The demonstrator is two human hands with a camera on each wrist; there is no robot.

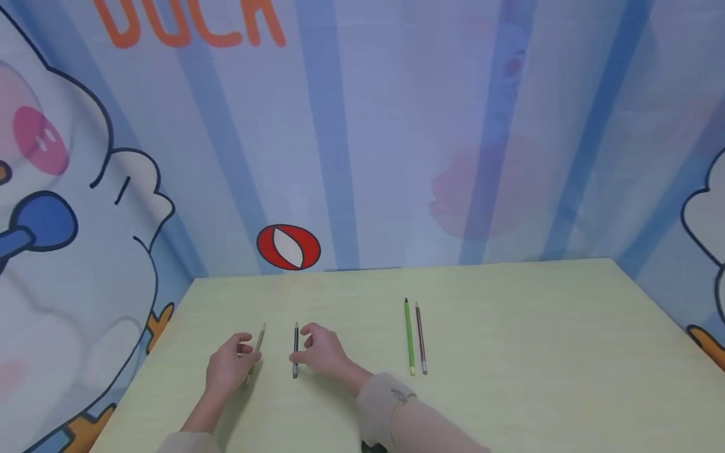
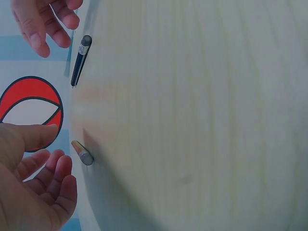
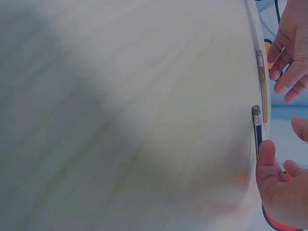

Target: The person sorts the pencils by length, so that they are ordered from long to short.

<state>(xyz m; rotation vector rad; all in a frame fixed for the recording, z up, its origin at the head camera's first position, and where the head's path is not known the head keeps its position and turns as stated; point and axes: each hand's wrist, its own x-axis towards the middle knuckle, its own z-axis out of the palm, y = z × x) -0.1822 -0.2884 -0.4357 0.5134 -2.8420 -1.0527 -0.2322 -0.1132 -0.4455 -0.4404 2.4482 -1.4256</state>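
Note:
A tan wooden pencil (image 1: 260, 340) lies slightly slanted on the table (image 1: 538, 358), with my left hand (image 1: 225, 370) just over its left side. Its fingers are loosely bent, and in the left wrist view a gap shows between them and the pencil's grey end (image 2: 86, 158). To the right is a dark pencil (image 1: 296, 340) with a grey eraser (image 3: 256, 110). My right hand (image 1: 325, 353) hovers at that pencil, thumb and fingers spread apart; its thumb (image 3: 267, 154) overlaps the shaft in view. Whether the thumb touches it I cannot tell.
Farther right, a green pencil (image 1: 409, 340) and a dark brown pencil (image 1: 421, 340) lie side by side, points away from me. A printed cloth backdrop (image 1: 391, 157) rises behind the table's far edge. Something small and black (image 1: 374, 447) shows under the right sleeve.

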